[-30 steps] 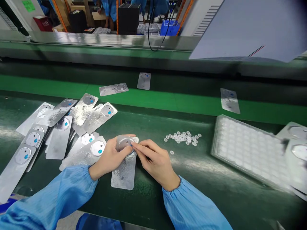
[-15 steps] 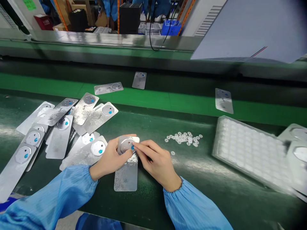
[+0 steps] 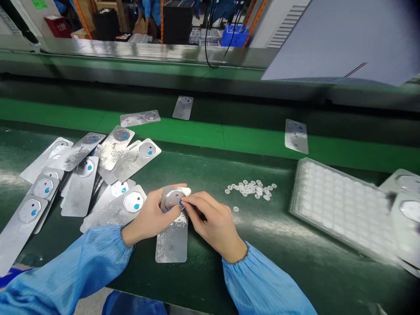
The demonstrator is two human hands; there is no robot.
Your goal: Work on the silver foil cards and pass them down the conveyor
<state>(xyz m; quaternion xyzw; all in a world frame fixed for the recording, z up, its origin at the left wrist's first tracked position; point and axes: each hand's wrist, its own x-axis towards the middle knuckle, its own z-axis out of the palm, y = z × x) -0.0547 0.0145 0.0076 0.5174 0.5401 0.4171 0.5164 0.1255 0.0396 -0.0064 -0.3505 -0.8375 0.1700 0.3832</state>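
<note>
My left hand (image 3: 158, 218) grips a flat silver plate (image 3: 172, 245) with rounded corners, its thumb pressed near a round disc (image 3: 173, 197) at the plate's upper end. At the disc's right edge, the closed fingertips of my right hand (image 3: 213, 221) pinch at a small blue tab (image 3: 180, 202). Those fingers partly hide the tab. To the left lies a loose heap of similar silver plates (image 3: 78, 192), each with a round disc and a blue mark. Several small clear round pieces (image 3: 252, 189) are scattered right of my hands, and a single one (image 3: 236, 209) sits nearer.
A white tray stack (image 3: 341, 210) with rows of pockets stands at the right, beside more plates (image 3: 410, 210). Beyond the dark green bench runs a bright green belt (image 3: 203, 131) carrying three plates. A white panel (image 3: 328, 39) overhangs the upper right. People in blue are behind.
The three plates on the green belt have shifted left. My hands and the plate between them have hardly moved.
</note>
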